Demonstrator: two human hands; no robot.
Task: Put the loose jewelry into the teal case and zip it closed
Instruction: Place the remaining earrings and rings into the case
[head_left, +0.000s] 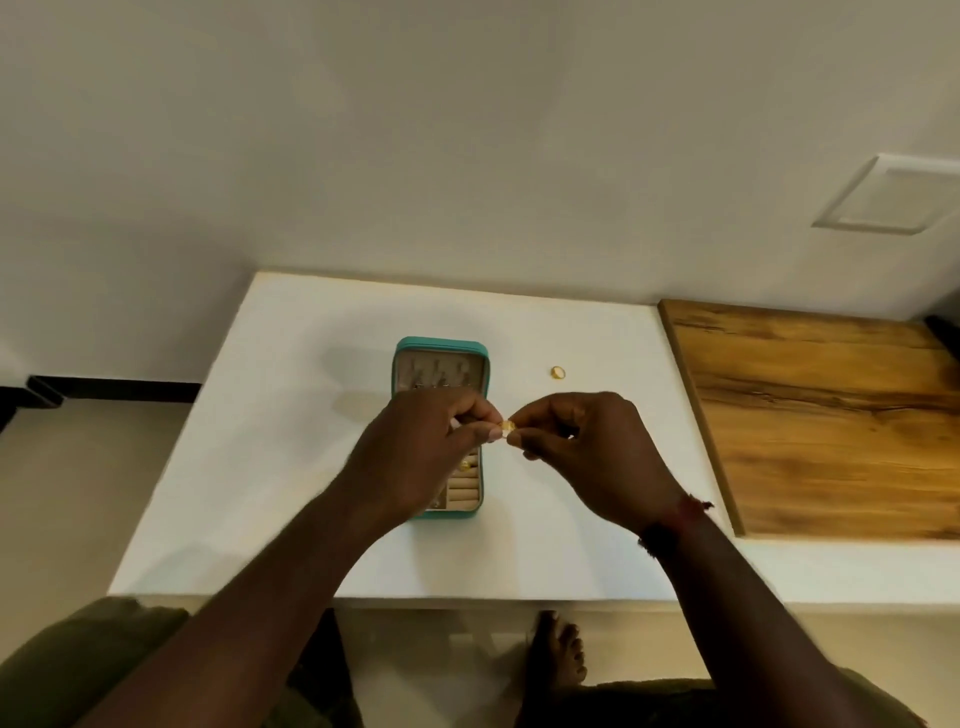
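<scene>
Above the open teal case (440, 349), left hand (415, 457) and right hand (587, 457) both pinch one gold earring (507, 427); a ring (558, 372) lies right of the case

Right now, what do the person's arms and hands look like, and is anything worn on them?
Both forearms are bare, with no sleeves in view and no gloves. The right hand has a dark red thread band tied round its wrist, with a frayed loose end sticking out. The left hand has nothing visible on its wrist.
</scene>
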